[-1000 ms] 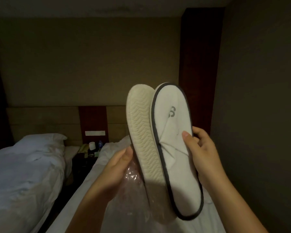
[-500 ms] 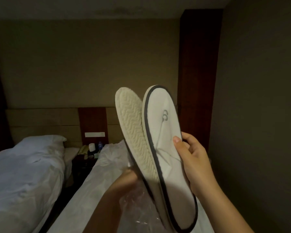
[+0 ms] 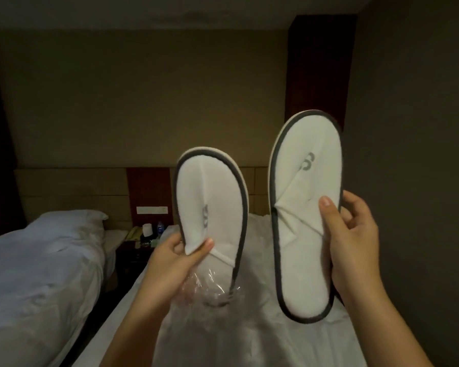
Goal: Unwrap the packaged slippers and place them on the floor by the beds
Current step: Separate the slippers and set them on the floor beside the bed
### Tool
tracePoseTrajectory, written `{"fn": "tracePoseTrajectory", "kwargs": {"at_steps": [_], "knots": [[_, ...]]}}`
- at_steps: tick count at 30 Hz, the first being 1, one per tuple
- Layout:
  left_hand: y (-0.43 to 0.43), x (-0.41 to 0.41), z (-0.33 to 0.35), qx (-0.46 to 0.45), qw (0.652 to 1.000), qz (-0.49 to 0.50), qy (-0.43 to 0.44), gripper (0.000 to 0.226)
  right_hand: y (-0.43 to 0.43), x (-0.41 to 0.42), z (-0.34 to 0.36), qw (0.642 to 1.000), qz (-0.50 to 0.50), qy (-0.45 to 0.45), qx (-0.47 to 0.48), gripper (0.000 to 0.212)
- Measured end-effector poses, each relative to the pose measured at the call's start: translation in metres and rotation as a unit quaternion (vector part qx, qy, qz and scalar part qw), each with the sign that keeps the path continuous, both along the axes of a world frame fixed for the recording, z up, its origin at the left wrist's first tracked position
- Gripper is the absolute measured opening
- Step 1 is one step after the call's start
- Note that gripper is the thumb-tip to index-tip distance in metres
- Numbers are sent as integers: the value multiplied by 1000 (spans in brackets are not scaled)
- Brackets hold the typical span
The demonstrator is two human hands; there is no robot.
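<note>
Pair now split. A second ago both slippers were stacked sole-to-upper and held together; now each hand has one, uppers facing the camera.

Nearest: right hand (image 3: 353, 245) holds the right slipper (image 3: 306, 213) upright by its outer edge, thumb pressed on the white upper, fingers (image 3: 355, 205) curled behind the sole. It is raised higher than the other one and well apart from it.

Left hand (image 3: 180, 258) pinches the left slipper (image 3: 212, 205) at the mouth of the upper, thumb on top and the other fingers behind. The clear plastic wrapper (image 3: 210, 290) is bunched under the same hand, around the slipper's heel end; cannot tell if the heel is fully out of the bag or just in front of it.

Below both: the near bed (image 3: 249, 340), white sheet. Left across a dark gap, the second bed (image 3: 43, 266). Between the bed heads, a nightstand (image 3: 141, 250) with small items, too dim to name.

Meaning for the task: unwrapping looks basically done, only the wrapper to shed from the left hand. Neither slipper is on the floor yet, so the placing step by the beds is what is left.
</note>
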State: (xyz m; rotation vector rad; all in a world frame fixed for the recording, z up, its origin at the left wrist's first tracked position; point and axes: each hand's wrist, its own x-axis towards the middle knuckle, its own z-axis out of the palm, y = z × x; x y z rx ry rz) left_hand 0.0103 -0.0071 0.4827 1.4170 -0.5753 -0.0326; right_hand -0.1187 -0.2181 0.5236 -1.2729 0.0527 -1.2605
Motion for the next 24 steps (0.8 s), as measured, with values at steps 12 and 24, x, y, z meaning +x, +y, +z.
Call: {"fn": "tracePoseTrajectory", "kwargs": {"at_steps": [12,24], "knots": [[-16,-23,4,27,998,-56,15,37,28,11,-18,995,43,59,-68,24],[-2,-21,6,53,984,-166,30,59,22,15,-26,985,128,120,-11,23]]}}
